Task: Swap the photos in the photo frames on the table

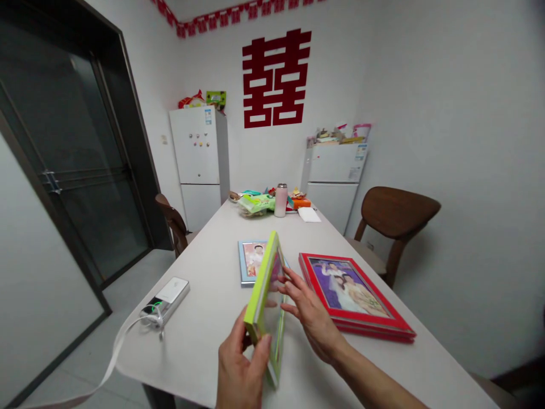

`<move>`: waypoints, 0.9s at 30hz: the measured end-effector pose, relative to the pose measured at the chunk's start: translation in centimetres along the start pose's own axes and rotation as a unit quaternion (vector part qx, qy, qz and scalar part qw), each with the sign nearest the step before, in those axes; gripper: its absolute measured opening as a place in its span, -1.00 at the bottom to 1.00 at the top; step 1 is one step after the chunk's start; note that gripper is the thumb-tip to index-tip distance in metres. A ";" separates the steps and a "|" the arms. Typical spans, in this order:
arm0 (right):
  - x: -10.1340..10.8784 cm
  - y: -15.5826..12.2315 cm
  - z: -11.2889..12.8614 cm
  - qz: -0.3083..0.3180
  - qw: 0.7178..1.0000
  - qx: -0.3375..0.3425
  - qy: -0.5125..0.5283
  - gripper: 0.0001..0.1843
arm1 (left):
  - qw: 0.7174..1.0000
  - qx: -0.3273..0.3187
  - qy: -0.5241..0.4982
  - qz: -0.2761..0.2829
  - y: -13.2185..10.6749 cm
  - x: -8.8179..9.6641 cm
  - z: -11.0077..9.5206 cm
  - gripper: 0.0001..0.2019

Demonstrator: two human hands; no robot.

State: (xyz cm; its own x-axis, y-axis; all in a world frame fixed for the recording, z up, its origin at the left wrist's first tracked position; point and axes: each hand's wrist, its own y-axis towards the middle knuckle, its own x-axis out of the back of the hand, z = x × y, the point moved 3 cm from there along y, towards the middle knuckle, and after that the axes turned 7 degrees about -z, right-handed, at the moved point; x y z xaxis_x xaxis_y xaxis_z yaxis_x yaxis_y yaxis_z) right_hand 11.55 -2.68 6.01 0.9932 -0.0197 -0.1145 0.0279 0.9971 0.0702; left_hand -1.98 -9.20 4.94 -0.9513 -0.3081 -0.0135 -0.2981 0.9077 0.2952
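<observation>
White, smooth worktop [204, 318], contents logged left to right. At its left edge: a white cord [120, 341] trailing off the side, meeting a silver-and-white rectangular device [168, 298] with a green-lit display. Next, left hand [242, 358]: grasping the near end of a lime-green rectangular picture frame [261, 284], thumb against it. Frame held on edge, roughly upright, at the middle of the near half; cannot tell whether its lower edge touches the surface. Just beyond, partly hidden by it: a light-blue picture frame [253, 261] lying flat, photo up. Right hand [309, 312]: fingers spread, grasping nothing, tips at the lime-green frame's glossy face; contact not certain. Farther right: a stack of red rectangular picture frames [353, 295], flat, the top photo purple-backed. Off the right edge: a dark-brown wooden chair [398, 213].
</observation>
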 end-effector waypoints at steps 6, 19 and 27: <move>1.7 -2.8 0.3 0.042 0.988 -0.086 0.122 -0.46 | 0.944 -0.215 0.131 0.214 -3.1 -1.2 0.4 -0.58; 5.2 -1.0 -5.6 0.010 0.912 0.074 -0.404 -0.49 | 0.902 -0.104 0.262 0.327 -3.0 -2.3 3.2 -0.50; 3.6 -0.8 -4.2 0.038 0.817 0.170 -0.550 -0.67 | 0.931 -0.061 0.343 0.107 -0.1 2.1 6.2 -0.46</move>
State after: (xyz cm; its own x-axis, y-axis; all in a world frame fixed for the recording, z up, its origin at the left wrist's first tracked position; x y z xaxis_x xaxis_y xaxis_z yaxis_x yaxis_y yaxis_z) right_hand 14.67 -3.20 1.40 0.4888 -0.1991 0.8494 -0.1944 0.9243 0.3285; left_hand -4.41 -8.14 -1.01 -0.7014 -0.2702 0.6596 -0.0559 0.9434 0.3270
